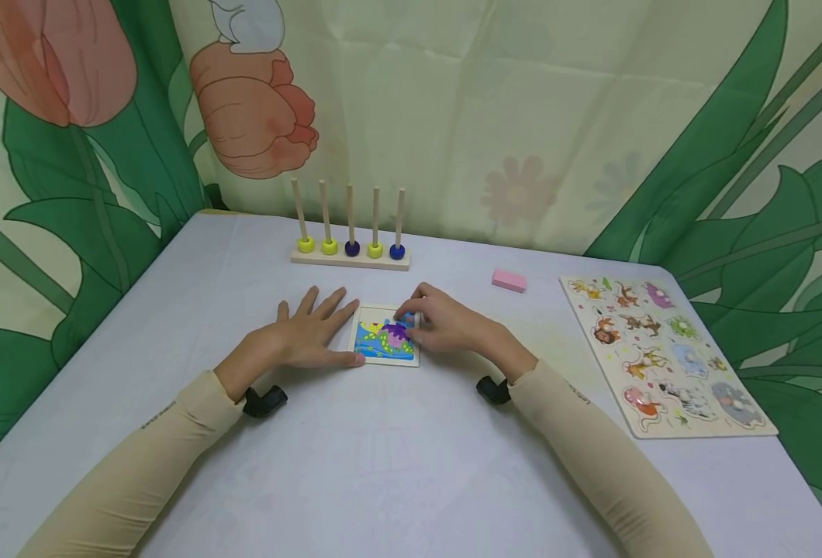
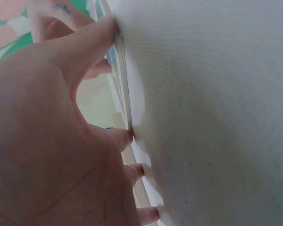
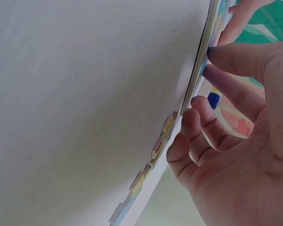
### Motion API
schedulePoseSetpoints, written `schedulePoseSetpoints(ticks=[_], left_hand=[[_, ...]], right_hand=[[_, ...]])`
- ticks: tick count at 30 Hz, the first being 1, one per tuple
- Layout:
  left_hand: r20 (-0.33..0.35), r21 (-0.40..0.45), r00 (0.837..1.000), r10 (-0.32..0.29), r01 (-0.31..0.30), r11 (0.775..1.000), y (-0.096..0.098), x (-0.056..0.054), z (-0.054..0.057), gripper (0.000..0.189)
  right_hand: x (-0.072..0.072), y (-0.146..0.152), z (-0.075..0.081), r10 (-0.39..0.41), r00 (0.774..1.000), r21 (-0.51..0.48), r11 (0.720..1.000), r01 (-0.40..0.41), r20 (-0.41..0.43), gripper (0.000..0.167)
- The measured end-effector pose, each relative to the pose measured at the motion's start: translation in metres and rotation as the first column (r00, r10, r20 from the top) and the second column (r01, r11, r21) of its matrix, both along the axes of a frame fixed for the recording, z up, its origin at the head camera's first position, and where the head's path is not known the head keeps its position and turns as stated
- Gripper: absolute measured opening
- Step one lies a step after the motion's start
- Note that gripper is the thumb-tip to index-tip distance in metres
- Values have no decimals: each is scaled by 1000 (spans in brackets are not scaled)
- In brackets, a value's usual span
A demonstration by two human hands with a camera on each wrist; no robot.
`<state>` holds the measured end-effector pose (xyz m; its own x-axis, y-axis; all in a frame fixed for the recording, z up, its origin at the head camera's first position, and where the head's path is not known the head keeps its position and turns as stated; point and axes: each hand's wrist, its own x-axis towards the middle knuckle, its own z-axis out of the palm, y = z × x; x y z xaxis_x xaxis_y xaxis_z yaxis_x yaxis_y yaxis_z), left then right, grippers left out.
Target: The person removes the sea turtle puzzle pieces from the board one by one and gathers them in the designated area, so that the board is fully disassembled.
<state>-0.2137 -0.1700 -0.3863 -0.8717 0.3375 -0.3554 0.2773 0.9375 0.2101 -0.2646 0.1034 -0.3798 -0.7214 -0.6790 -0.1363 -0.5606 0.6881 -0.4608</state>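
Note:
A small square picture puzzle in a pale wooden frame lies on the white table, showing a purple and green sea creature on blue. My left hand is spread flat at its left side. The thumb rests on the lower left corner of the frame, and the index fingertip reaches the upper left. From the right, my right hand bends over the puzzle, thumb and index finger pinching at a puzzle piece near its right side. Those fingers mostly hide the piece. In the right wrist view, the other fingers curl loosely beside the frame.
Behind the puzzle stands a wooden peg rack with yellow and dark blue beads on its rods. A pink block lies at the back right. Along the right table edge is an animal puzzle board. A printed curtain hangs behind.

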Motion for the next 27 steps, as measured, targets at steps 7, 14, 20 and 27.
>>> schedulePoseSetpoints(ticks=[7,14,20,27], left_hand=[[2,0,1000,1,-1,1000,1,1,2,107],[4,1,1000,0,0,1000,2,2,2,107],[3,7,1000,4,-4,1000,3,3,3,107],[3,2,1000,9,-9,1000,3,2,2,107]], right_hand=[[0,0,0,8,1000,-1,1000,-8,2,32],[2,-1,1,6,1000,2,1000,-6,-3,31],[5,-1,2,13,999,11,1000,-13,-34,30],[6,0,2,8,999,10,1000,-8,-44,31]])
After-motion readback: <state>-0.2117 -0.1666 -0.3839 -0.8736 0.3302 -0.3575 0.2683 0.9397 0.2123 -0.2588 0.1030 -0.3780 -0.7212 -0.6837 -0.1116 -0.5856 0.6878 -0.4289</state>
